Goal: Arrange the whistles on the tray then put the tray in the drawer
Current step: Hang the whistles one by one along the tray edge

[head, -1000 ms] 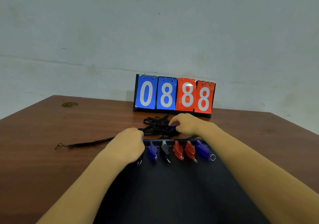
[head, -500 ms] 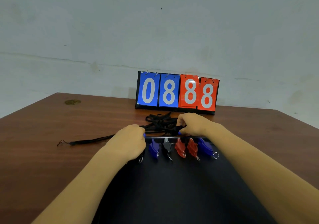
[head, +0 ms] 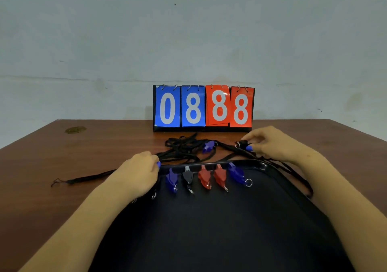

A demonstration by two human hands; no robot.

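Two hands sort whistles off a tangle of black cords onto a black tray point(head: 262, 165).

Right hand point(head: 270, 143) pinches a small black piece w/ a metal ring, fingers narrow, just beyond tray's far rim; left hand point(head: 139, 172) is curled at tray's far-left corner, holding what I can't tell. To do it well: steady the cord, free the clip w/o dragging the row. Count: 5 whistles point(head: 209, 177) on tray along the far rim, 2 blue, 1 black, 2 red; 1 blue whistle point(head: 208, 147) lies in the cords point(head: 182, 148). No drawer in view.

Blue, black and red whistles point(head: 204, 177) are lining the black tray's point(head: 261, 165) far edge; black lanyards point(head: 184, 150) are sprawling over the brown bench point(head: 62, 156).
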